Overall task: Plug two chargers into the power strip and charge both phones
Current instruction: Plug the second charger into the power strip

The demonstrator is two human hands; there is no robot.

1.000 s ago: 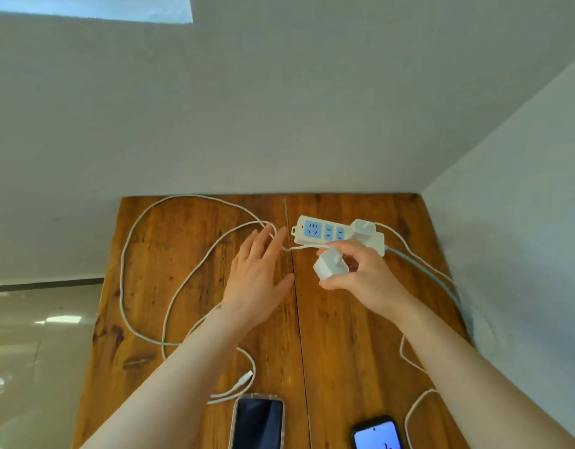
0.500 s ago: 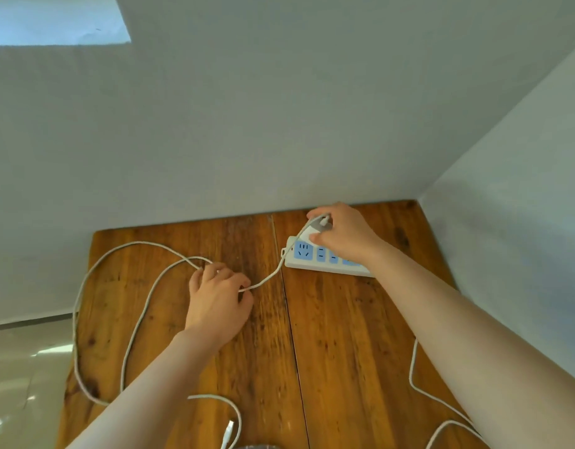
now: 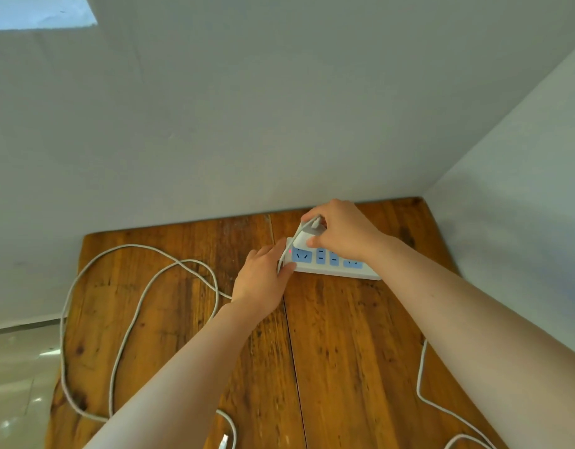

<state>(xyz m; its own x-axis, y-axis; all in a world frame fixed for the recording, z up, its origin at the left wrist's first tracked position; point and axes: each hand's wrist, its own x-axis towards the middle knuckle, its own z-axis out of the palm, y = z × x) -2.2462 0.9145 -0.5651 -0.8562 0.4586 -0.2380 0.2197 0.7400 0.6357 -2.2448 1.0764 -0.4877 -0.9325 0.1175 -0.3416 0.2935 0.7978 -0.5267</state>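
A white power strip (image 3: pixel 331 265) with blue sockets lies near the table's back right corner, a red light at its left end. My right hand (image 3: pixel 341 231) is closed around a white charger (image 3: pixel 309 233) pressed against the strip's back edge. My left hand (image 3: pixel 263 277) rests against the strip's left end, fingers touching it and the charger's white cable (image 3: pixel 143 286), which loops across the left of the table. The cable's plug end (image 3: pixel 224 443) lies at the bottom edge. Neither phone is in view.
The wooden table (image 3: pixel 344 351) sits in a corner between two grey walls. A second white cable (image 3: pixel 422 377) runs along the right side, partly under my right forearm. A pale tiled floor (image 3: pixel 17 384) shows to the left.
My left hand moved right from the cable to the strip's left end. My right hand stays on the charger at the strip. The view tilted up, so the phones dropped out of frame.
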